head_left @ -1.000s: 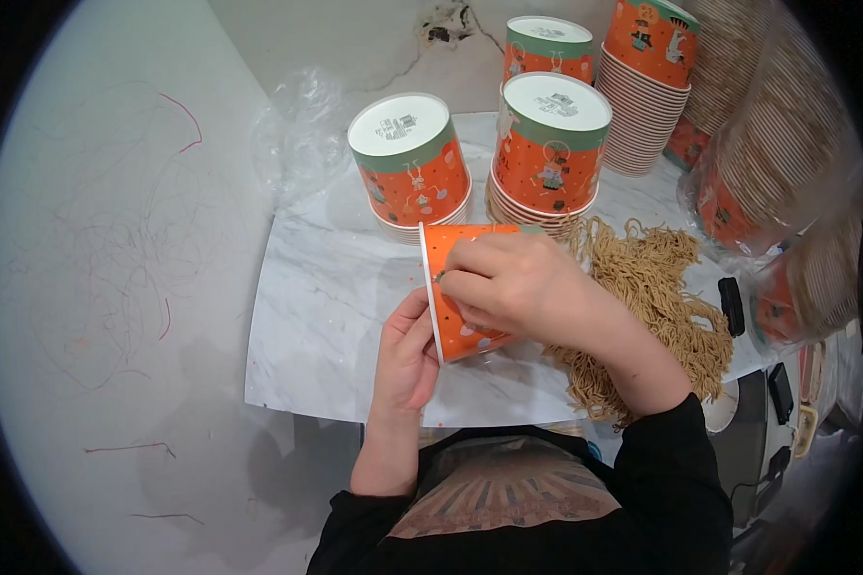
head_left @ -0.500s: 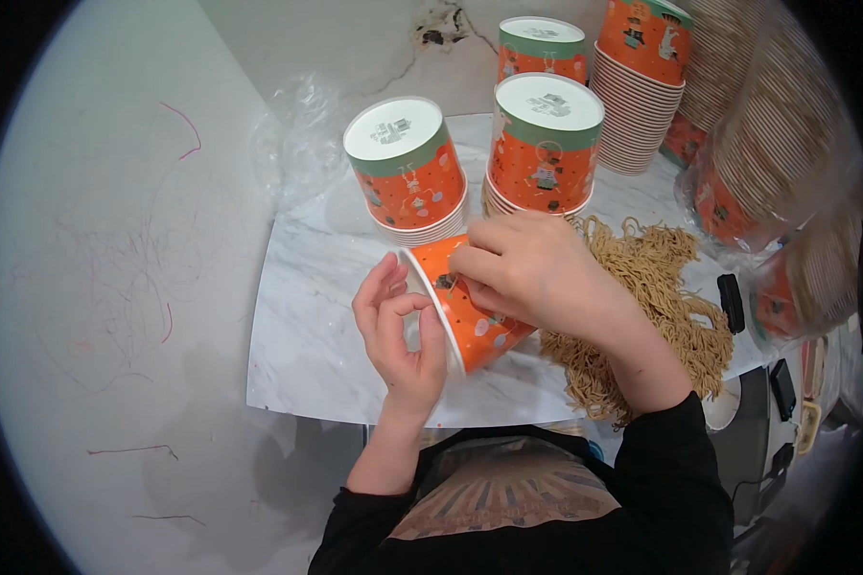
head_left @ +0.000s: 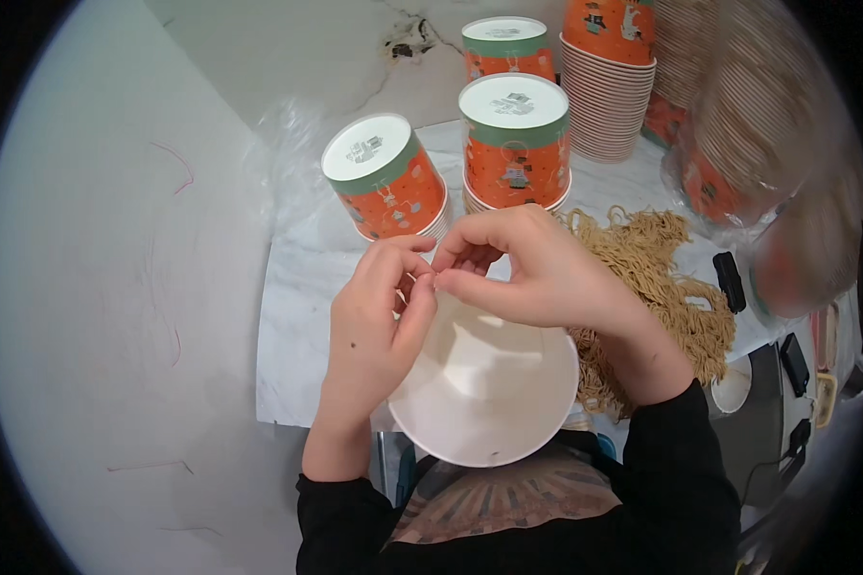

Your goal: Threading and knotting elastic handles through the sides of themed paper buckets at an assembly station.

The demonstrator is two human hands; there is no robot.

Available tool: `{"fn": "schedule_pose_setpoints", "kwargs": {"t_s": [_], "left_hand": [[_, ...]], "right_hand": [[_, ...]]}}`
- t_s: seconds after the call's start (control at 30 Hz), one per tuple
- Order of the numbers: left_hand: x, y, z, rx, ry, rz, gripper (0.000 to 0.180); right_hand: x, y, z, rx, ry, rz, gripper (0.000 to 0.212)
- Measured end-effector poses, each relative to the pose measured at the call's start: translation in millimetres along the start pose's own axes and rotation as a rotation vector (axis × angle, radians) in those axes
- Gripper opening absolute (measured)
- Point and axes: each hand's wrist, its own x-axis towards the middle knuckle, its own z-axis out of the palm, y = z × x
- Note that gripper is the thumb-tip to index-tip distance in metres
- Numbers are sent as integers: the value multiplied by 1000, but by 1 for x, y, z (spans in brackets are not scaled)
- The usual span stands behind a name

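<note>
The white-lined paper tub (head_left: 489, 422) sits beneath the 2 hands at the near edge of the marbled table (head_left: 302, 335), its mouth facing up toward the wearer, its long axis running from mouth to base away from them. The left hand (head_left: 366, 311) and right hand (head_left: 542, 268) meet fingertip to fingertip, bent as in pinches; I cannot tell what they grip. Tan cords (head_left: 647, 264) lie beside the right forearm.
</note>
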Motion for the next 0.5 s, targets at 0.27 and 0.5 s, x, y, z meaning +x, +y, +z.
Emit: {"fn": "schedule_pose_setpoints", "kwargs": {"t_s": [0.27,0.5], "left_hand": [[9,-47,3,-507,-299,-304,7],[11,-47,-1,-323,-370,-297,10]], "right_hand": [[6,11,-6,-206,-64,60,18],[8,22,0,-343,-142,69,13]]}}
